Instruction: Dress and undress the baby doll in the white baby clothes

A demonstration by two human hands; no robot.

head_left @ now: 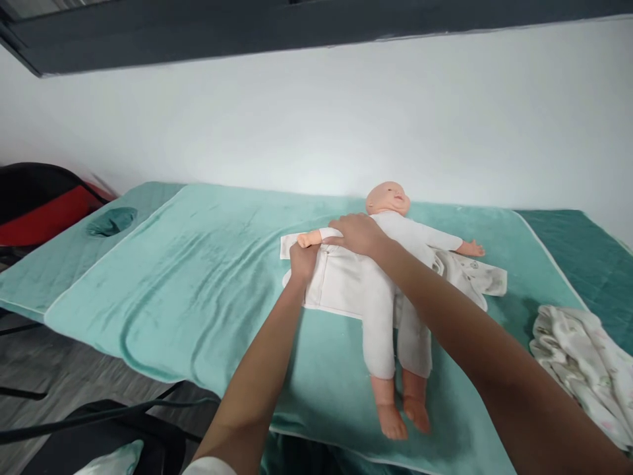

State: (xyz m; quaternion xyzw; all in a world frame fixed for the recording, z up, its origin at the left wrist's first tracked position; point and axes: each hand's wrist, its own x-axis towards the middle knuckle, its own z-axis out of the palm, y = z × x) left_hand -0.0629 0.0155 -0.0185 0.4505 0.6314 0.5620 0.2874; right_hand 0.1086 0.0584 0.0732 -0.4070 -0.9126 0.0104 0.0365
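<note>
Doll (408, 232) supine on spread garment (341, 282), head at bed's (163, 264) far edge, feet toward near edge. Right hand (360, 234) grasping its arm; left hand (303, 262) under forearm, grip unclear.

A red-and-black chair (44, 216) stands left, near the white wall (297, 119).

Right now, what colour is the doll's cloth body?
White; the doll's cloth body shows best in the head view.

I see white sleeve (210, 466), curved edge, on left arm (262, 369); right forearm (459, 330), left hand (303, 262), right hand (360, 233) bare.
</note>
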